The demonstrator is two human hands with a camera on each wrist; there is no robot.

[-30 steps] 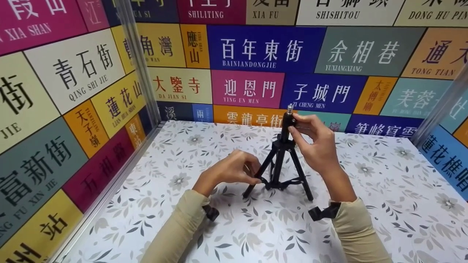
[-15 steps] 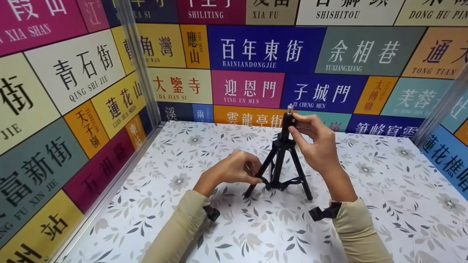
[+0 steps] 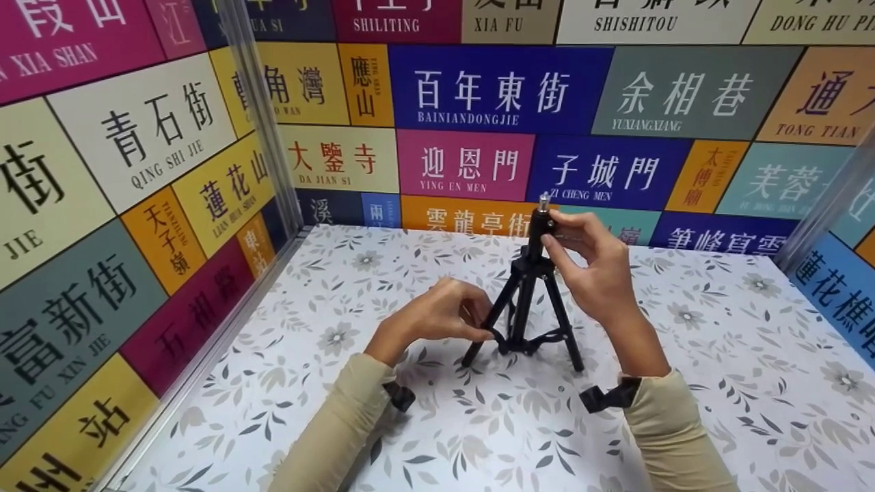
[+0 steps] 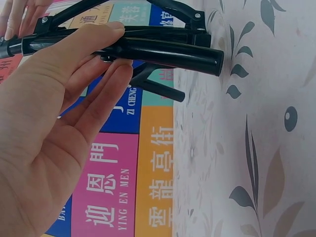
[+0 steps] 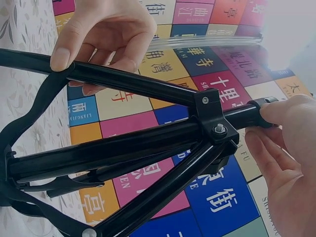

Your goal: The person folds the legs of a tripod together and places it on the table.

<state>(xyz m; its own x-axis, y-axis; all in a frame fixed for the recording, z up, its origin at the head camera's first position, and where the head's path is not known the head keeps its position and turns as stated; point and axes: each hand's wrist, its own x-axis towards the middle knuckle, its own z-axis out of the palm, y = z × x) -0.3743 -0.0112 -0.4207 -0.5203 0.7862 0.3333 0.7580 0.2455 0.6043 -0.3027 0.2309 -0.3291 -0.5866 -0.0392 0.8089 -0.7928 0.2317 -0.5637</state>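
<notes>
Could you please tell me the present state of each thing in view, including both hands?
Tripod: roughly upright, legs spread; whether every leg touches the tabletop is unclear.
Braces: spread out between the legs.
Metal tip: bare, nothing mounted on it.
Left hand: pinching one leg near its brace joint.
Right hand: pinching the upper column below the metal tip.
Sleeves: reaching the wrists.
</notes>
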